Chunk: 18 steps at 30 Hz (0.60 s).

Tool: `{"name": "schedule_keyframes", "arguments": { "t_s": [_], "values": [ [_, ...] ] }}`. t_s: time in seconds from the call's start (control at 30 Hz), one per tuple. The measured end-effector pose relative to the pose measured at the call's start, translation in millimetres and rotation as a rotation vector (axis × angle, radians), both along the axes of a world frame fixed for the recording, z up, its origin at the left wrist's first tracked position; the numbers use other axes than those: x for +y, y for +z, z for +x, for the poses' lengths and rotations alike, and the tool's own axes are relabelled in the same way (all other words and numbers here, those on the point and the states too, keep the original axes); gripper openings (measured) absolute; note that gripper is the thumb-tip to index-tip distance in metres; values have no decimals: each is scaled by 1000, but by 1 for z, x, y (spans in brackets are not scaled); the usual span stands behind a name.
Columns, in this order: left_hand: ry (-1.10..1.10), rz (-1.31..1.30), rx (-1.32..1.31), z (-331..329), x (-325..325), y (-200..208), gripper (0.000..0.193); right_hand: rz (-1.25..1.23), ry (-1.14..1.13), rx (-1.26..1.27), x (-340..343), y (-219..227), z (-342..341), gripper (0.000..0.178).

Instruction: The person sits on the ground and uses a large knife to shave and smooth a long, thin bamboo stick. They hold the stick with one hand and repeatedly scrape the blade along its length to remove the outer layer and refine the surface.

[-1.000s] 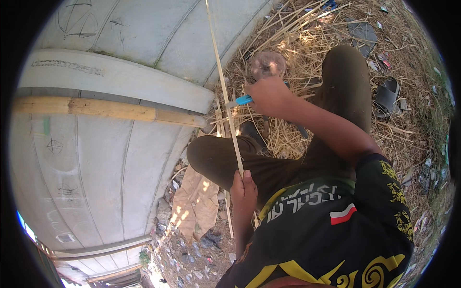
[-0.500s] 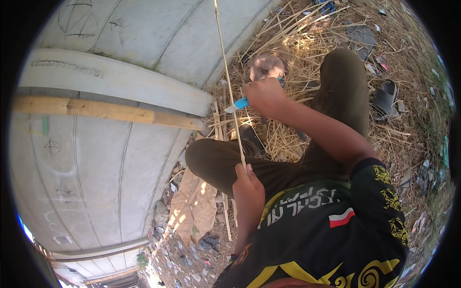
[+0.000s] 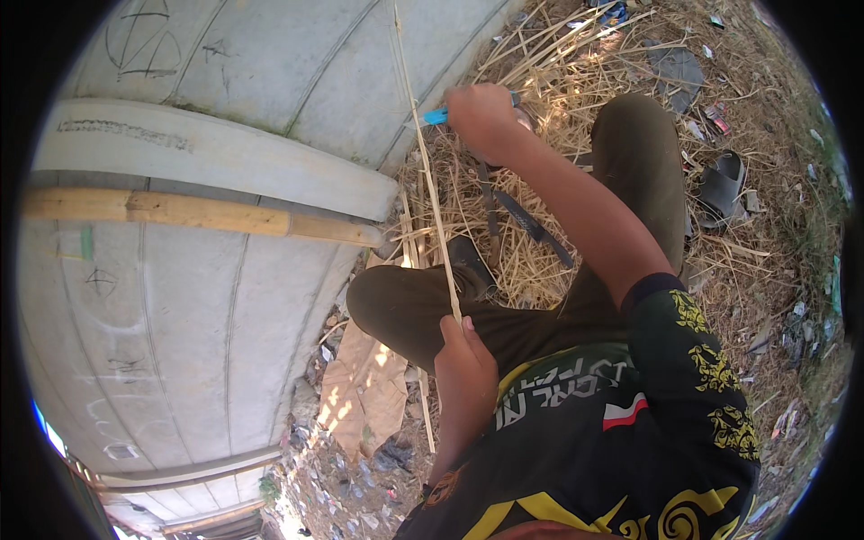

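A long, thin bamboo strip [image 3: 436, 202] rises from my lap past the far edge of the view. My left hand [image 3: 466, 360] is closed round its near end, thumb on top, just in front of my shirt. Farther out, my right hand [image 3: 486, 121] grips a blue box cutter [image 3: 436, 116], slightly blurred. The front of the cutter touches or crosses the strip; its blade tip is hard to make out. Near there, a thin sliver seems to stand apart from the strip. My fingers hide most of the cutter's handle.
Dark flat blades [image 3: 531, 225] lie on the bamboo shavings [image 3: 526, 270] between my legs. A grey concrete wall [image 3: 252, 162] with a bamboo pole [image 3: 180, 209] stands at left. A black sandal [image 3: 722, 187] lies at right, brown cardboard [image 3: 360, 396] by my left knee.
My right hand has moved outward along the strip with the box cutter, away from my body. The left hand still holds the near end. The dark blades on the ground are now uncovered.
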<state>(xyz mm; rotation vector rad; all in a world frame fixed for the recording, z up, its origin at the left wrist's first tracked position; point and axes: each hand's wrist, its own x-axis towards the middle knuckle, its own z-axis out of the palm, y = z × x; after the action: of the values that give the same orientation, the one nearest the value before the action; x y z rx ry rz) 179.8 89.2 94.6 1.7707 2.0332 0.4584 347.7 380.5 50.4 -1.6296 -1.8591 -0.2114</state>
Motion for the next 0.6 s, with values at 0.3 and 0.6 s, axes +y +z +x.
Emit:
{"name": "schedule_keyframes", "arguments": {
  "t_s": [0.3, 0.6],
  "values": [
    [20, -271, -21, -27, -44, 5, 27, 213, -46, -147, 112, 21, 52, 9],
    [143, -508, 63, -92, -97, -37, 42, 132, 134, -201, 135, -16, 63, 7]
  ]
}}
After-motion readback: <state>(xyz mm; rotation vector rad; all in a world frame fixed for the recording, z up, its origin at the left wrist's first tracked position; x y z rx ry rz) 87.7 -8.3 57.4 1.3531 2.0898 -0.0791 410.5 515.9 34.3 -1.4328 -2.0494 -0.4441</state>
